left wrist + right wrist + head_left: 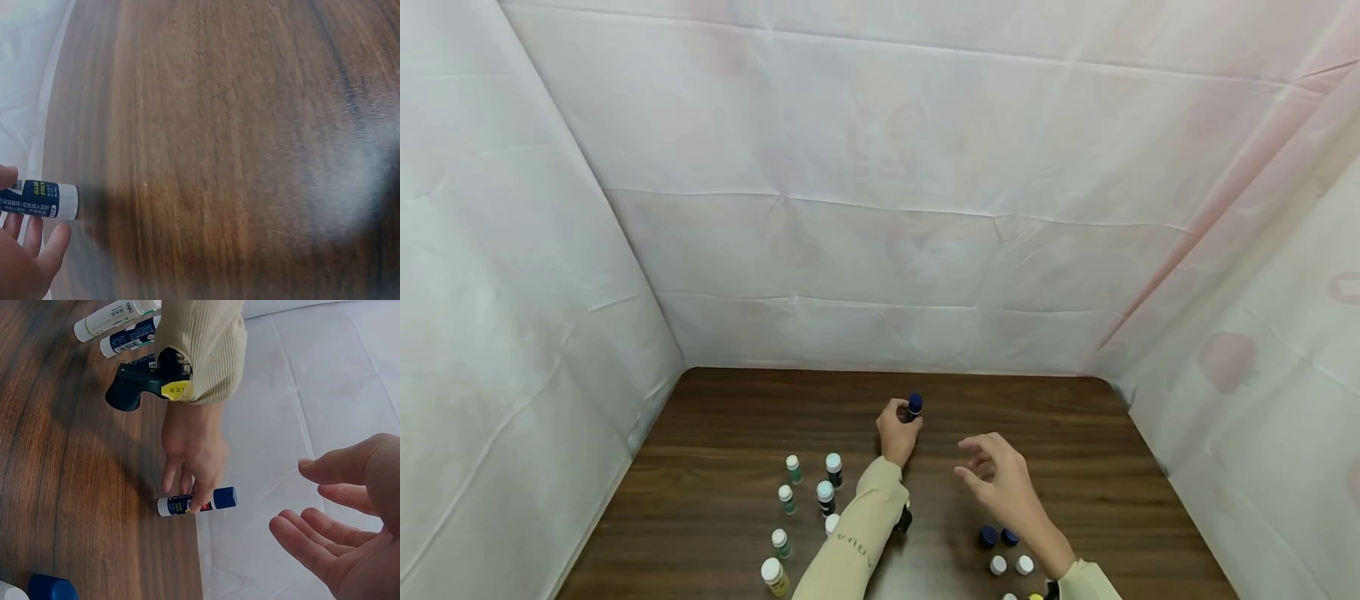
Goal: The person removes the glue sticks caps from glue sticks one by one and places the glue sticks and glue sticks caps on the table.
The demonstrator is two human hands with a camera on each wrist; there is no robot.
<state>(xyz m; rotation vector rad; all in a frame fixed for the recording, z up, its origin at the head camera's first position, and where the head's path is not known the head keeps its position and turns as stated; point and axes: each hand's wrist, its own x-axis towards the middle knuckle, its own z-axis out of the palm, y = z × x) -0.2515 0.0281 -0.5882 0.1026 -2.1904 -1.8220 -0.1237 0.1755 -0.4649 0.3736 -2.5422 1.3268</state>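
In the head view my left hand (897, 435) reaches to the back middle of the table, fingers and thumb around a glue stick (914, 407). The stick has a dark blue cap, a blue label and a white base. It stands upright, cap up; whether its base touches the wood I cannot tell. The left wrist view shows the label of the glue stick (39, 199) between thumb and fingers. To the right, my right hand (1000, 482) hovers over the table with fingers loosely bent and apart, holding nothing. In the right wrist view the right hand (350, 531) faces the glue stick (181, 504) without touching it.
Several white-topped tubes, among them a green one (794, 470) and a dark one (834, 471), stand left of the left sleeve, which partly hides them. Near the right forearm lie dark blue caps (988, 537), white caps (997, 565) and something yellow. White cloth (880, 250) surrounds the table.
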